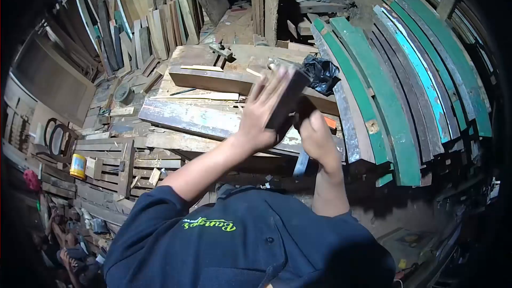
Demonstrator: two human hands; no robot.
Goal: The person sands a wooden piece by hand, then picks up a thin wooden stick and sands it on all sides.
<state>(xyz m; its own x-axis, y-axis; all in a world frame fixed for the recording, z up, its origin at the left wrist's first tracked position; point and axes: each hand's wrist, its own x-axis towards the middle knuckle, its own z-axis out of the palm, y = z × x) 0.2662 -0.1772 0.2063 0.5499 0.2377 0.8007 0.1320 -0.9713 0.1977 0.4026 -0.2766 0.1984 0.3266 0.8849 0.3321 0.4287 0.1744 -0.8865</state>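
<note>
A dark rectangular block (289, 98), perhaps a wooden hand plane, is held up tilted over the workbench. My left hand (262, 108) lies along its left face, palm against it and fingers stretched upward, slightly blurred. At the block's lower right, my right hand (319, 137) is closed with the thumb on top; its fingers are mostly hidden. Below and behind the hands lie a plank with worn white paint (186, 117) and a brown beam (213, 81). Something orange (330, 122) shows just beyond my right hand.
Green curved boards (386, 85) lean along the right. A black plastic bag (321, 74) and a dark tool (221, 53) sit on the bench. Upright boards (154, 26) stand at back left. A yellow can (78, 165) is at left; another person's hand (66, 258) shows lower left.
</note>
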